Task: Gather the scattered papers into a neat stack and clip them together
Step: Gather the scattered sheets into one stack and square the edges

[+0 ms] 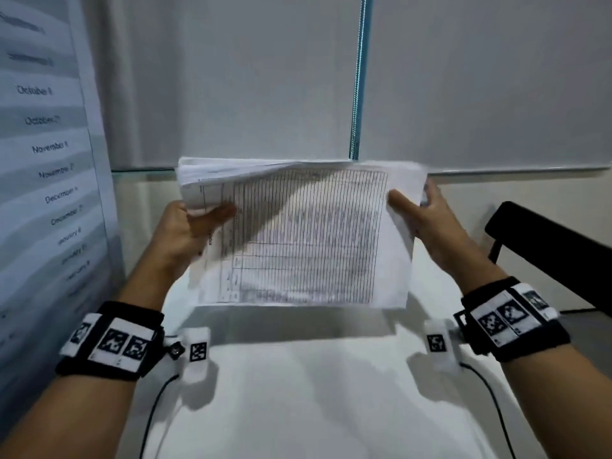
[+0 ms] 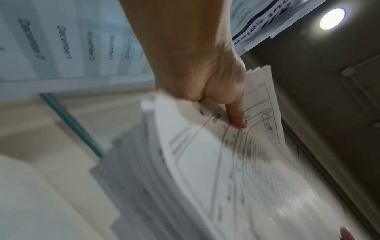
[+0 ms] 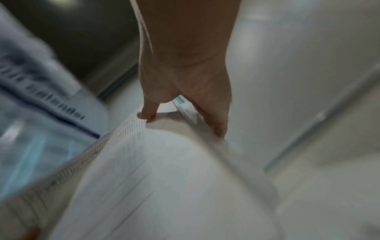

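Above the white desk (image 1: pixel 298 392) the paper stack (image 1: pixel 308 240) sits lifted, long axis left-right, printed face tilted toward me. Left hand (image 1: pixel 185 233) and right hand (image 1: pixel 427 220) grip opposite short edges, thumbs on top.

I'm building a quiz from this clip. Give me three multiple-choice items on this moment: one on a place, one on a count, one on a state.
1. Where is the stack of white printed paper sheets?
A. flat on the white table
B. held up above the white table
C. on the black chair

2. How many hands hold the stack?
A. none
B. one
C. two

3. How are the sheets' top edges?
A. uneven, not yet squared
B. clipped together
C. rolled into a tube

Answers:
1 B: in the head view a shadow lies on the table under the stack.
2 C: the left hand grips one side, the right hand the other.
3 A: the upper left edges fan apart, and no clip shows.
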